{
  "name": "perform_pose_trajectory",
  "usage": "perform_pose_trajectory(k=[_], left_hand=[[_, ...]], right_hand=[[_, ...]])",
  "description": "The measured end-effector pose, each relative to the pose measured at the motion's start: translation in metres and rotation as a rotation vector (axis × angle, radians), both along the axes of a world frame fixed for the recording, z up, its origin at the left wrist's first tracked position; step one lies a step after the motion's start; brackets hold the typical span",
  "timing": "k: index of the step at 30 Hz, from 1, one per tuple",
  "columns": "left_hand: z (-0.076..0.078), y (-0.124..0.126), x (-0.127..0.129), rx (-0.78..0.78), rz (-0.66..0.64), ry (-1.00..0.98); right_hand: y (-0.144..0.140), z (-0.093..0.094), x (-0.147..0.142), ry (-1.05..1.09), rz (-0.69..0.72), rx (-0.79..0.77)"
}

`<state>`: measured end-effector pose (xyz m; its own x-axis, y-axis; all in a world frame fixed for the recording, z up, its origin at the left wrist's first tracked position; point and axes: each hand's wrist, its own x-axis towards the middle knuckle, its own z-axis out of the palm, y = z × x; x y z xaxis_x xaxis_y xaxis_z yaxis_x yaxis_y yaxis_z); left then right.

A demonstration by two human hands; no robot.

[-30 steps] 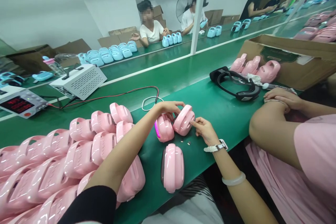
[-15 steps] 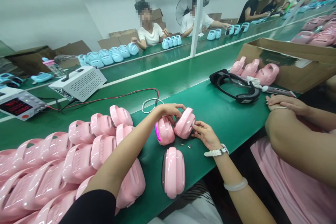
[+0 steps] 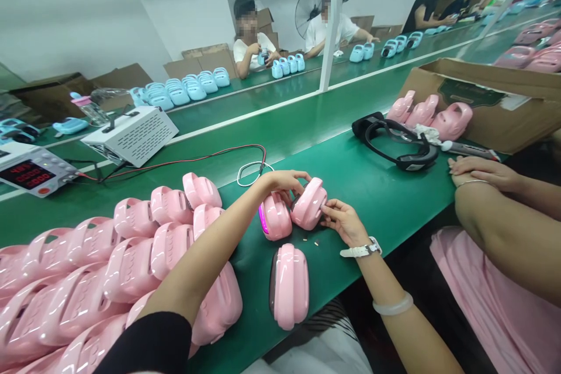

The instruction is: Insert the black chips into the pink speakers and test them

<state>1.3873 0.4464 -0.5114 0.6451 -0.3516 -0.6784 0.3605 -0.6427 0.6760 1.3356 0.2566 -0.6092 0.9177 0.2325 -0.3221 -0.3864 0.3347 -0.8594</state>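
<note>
My left hand (image 3: pixel 284 181) grips the top of a tilted pink plastic shell (image 3: pixel 309 204) standing on the green bench (image 3: pixel 377 187). My right hand (image 3: pixel 345 220) pinches at that shell's right edge; whether it holds a small part I cannot tell. Beside it on the left stands a second pink shell (image 3: pixel 274 217) with a glowing magenta strip. A third pink shell (image 3: pixel 289 285) lies nearer to me. Two tiny parts (image 3: pixel 310 241) lie on the bench between them.
Several pink shells (image 3: pixel 109 263) are heaped at my left. A power supply (image 3: pixel 33 173), a white box (image 3: pixel 134 135) and red and white wires (image 3: pixel 249 166) lie behind. A black headset (image 3: pixel 397 143), a cardboard box (image 3: pixel 486 99) and a seated person's arm (image 3: pixel 491 210) are to the right.
My right hand has closed in on the tilted shell's right edge. My left hand stays on top of the shell. The view shifted a little.
</note>
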Motion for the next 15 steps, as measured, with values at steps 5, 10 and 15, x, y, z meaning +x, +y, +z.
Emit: perform_pose_trajectory(k=[5, 10, 15], left_hand=[[0.004, -0.005, -0.003, 0.05, 0.012, -0.027], [0.005, -0.01, -0.005, 0.102, -0.001, -0.085], [0.01, -0.015, -0.004, 0.17, -0.034, -0.061]], right_hand=[[-0.002, 0.007, 0.006, -0.056, 0.015, -0.084], [-0.001, 0.006, 0.001, -0.15, 0.027, -0.216], [0.005, -0.002, -0.035, -0.368, 0.069, -0.485]])
